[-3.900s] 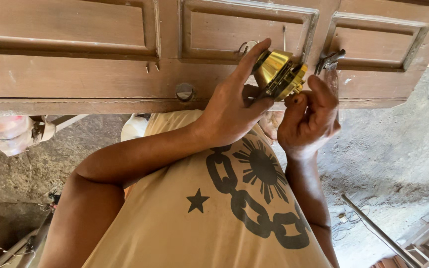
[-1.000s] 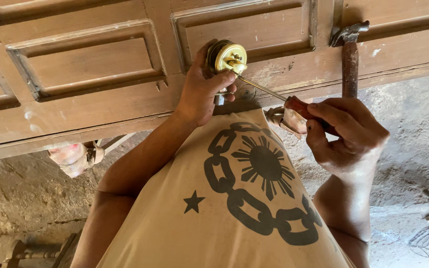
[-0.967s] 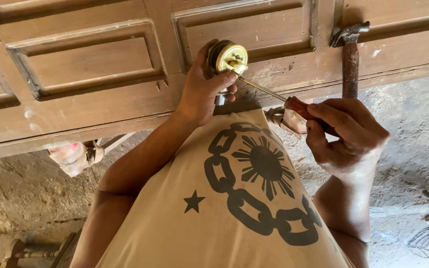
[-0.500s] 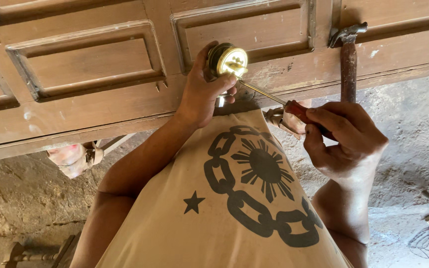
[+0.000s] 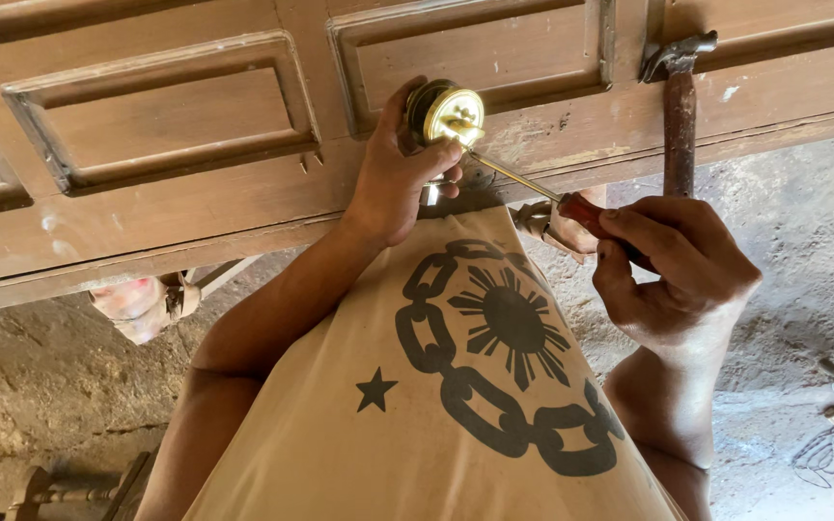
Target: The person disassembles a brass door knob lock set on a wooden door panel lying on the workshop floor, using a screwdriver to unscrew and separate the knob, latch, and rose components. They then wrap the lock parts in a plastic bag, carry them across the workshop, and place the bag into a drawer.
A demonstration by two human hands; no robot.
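Right hand wraps tight around the red handle of a screwdriver, shaft angled up-left with its tip at the brass door knob. Left hand cups that knob, fingers curled on it, against the brown panelled wooden door. Hammer lies on the door, right of the knob
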